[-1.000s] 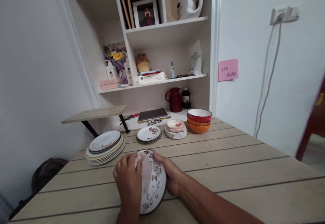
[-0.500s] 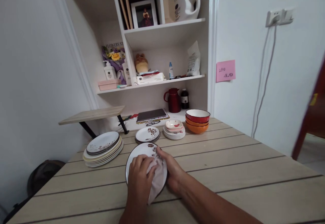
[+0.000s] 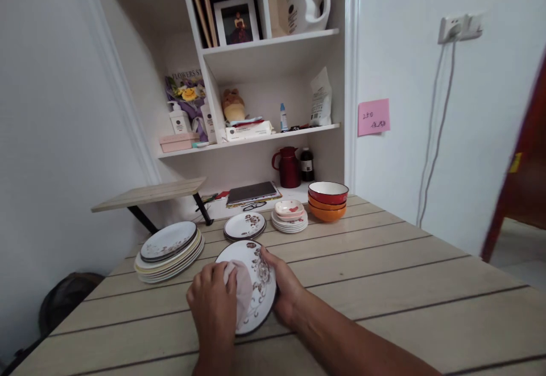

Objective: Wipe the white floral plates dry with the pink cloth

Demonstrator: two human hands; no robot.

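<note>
The plate point(image 3: 261, 286) sits between your right hand point(image 3: 286, 292), gripping its rim, and left hand point(image 3: 213, 302), clutching a cloth point(image 3: 244, 289) against it.

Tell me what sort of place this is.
Most likely a room in someone's home: a framed picture and what looks like a plush toy sit on white shelves, and stacked bowls stand on the table.
</note>
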